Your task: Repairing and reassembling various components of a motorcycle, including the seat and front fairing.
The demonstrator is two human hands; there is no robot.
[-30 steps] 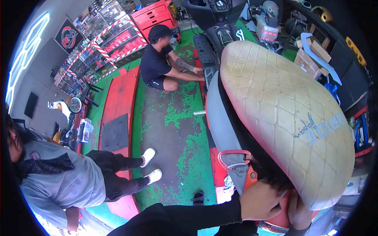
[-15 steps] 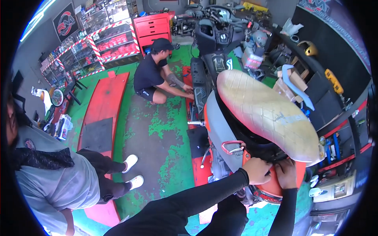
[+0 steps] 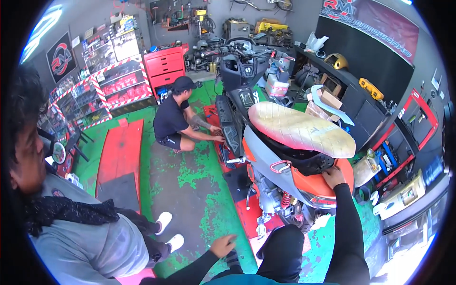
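Observation:
My left hand (image 3: 223,244) is low at the centre, away from the scooter, with fingers apart and nothing visible in it. My right hand (image 3: 334,175) grips the top edge of the orange tail panel (image 3: 319,184), just below the seat's rear. The cream quilted seat (image 3: 299,123) sits askew above a dark under-seat opening (image 3: 301,154). A pink carabiner (image 3: 280,165) hangs on the grey side panel. Below are the engine (image 3: 266,192) and a red spring shock (image 3: 285,197). The scooter stands on a red ramp (image 3: 247,218).
A co-worker (image 3: 171,118) squats by the footboard, hands at its side. Another person (image 3: 80,228) stands close at my left. A second red ramp (image 3: 118,152) lies leftward. Behind are a red tool chest (image 3: 166,66) and display shelves (image 3: 114,85). A cluttered bench (image 3: 346,71) lines the right wall.
My left hand has left the tail panel and moved down to the left; my right hand stays there. The view has lifted and pulled back, showing more of the room.

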